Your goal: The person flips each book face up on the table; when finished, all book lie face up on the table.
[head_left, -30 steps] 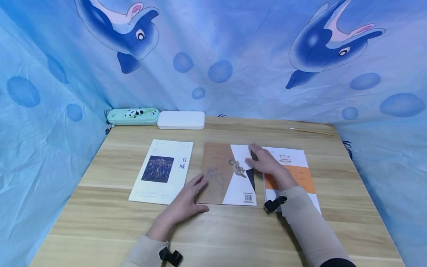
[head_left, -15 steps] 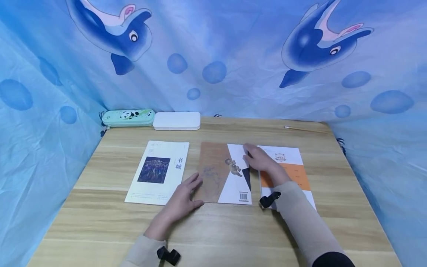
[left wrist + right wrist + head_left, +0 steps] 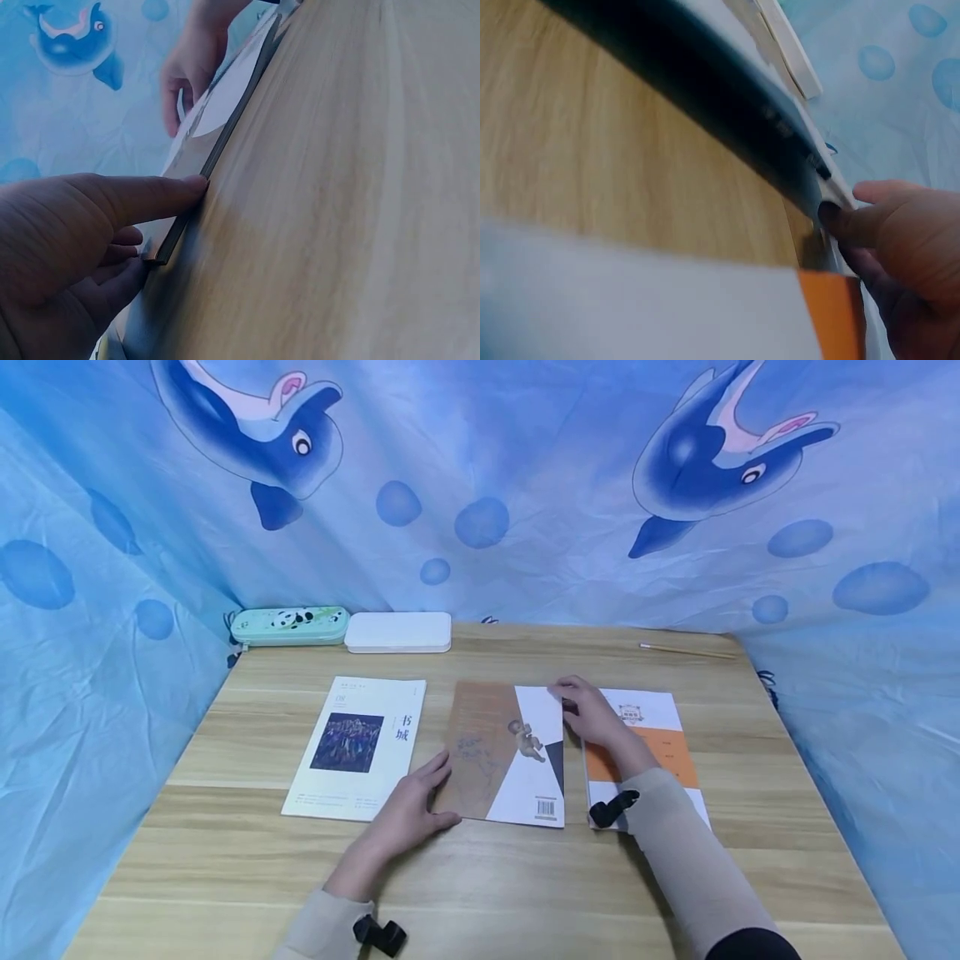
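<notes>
A brown and white magazine (image 3: 480, 760) with a barcode lies between two other booklets in the head view. My right hand (image 3: 596, 718) pinches its right edge near the far corner; the right wrist view shows the thumb (image 3: 844, 223) against that edge, which looks slightly raised. At the near left corner is my left hand (image 3: 408, 814), its fingers along the left side. In the left wrist view the left thumb (image 3: 161, 196) touches the magazine's near edge (image 3: 225, 139). The fingertips below the right hand's thumb are partly hidden.
A white booklet (image 3: 356, 747) with a dark picture lies on the left. An orange and white booklet (image 3: 671, 752) lies on the right, partly under the right forearm. A green panda pencil case (image 3: 288, 627), a white case (image 3: 397, 632) and a pencil (image 3: 686, 651) lie at the back.
The magazine's right side has tilted slightly, its near right corner shifting toward me. The right hand's fingers have shifted a little at the far corner; the left hand stays nearly still.
</notes>
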A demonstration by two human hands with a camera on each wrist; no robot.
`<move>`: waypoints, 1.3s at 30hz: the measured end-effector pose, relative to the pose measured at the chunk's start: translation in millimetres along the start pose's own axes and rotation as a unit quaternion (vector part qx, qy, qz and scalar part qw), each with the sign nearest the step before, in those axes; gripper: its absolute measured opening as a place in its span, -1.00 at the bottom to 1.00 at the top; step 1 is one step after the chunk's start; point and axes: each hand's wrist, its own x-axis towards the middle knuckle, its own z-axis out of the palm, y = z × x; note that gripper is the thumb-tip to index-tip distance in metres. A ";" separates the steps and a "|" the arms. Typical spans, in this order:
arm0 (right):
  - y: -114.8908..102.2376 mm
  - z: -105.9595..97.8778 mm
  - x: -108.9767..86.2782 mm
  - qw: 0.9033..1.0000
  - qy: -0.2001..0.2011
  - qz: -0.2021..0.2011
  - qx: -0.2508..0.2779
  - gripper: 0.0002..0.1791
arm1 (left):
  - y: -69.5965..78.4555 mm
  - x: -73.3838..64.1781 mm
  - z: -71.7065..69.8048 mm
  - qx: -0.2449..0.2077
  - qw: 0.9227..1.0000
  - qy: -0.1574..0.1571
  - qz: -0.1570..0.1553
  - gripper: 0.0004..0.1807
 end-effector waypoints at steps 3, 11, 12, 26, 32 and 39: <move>2.6 -3.4 -2.9 1.000 0.004 -0.015 0.005 -0.44 | -0.4 -0.9 1.0 -0.006 1.000 -0.006 -0.004 -0.03; 5.8 -12.7 -9.8 0.998 0.034 -0.020 0.044 -0.50 | 0.5 -3.0 1.9 -0.016 1.000 -0.022 -0.012 0.09; 6.0 -13.5 -10.4 0.998 0.040 -0.023 0.045 -0.52 | 0.6 -3.2 1.7 -0.017 1.000 -0.021 -0.009 0.10; 2.2 -17.2 -11.5 0.991 0.065 -0.024 0.117 -0.57 | 1.8 -8.1 2.5 0.044 0.995 0.090 0.025 -0.38; -2.5 -21.6 -11.3 0.985 0.081 -0.007 0.152 -0.57 | -0.6 -7.9 1.5 0.043 0.981 0.187 0.037 -0.59; -12.2 -30.6 -9.5 0.981 0.107 0.013 0.160 -0.60 | -0.7 -7.1 -5.4 0.009 0.969 0.242 0.043 -0.64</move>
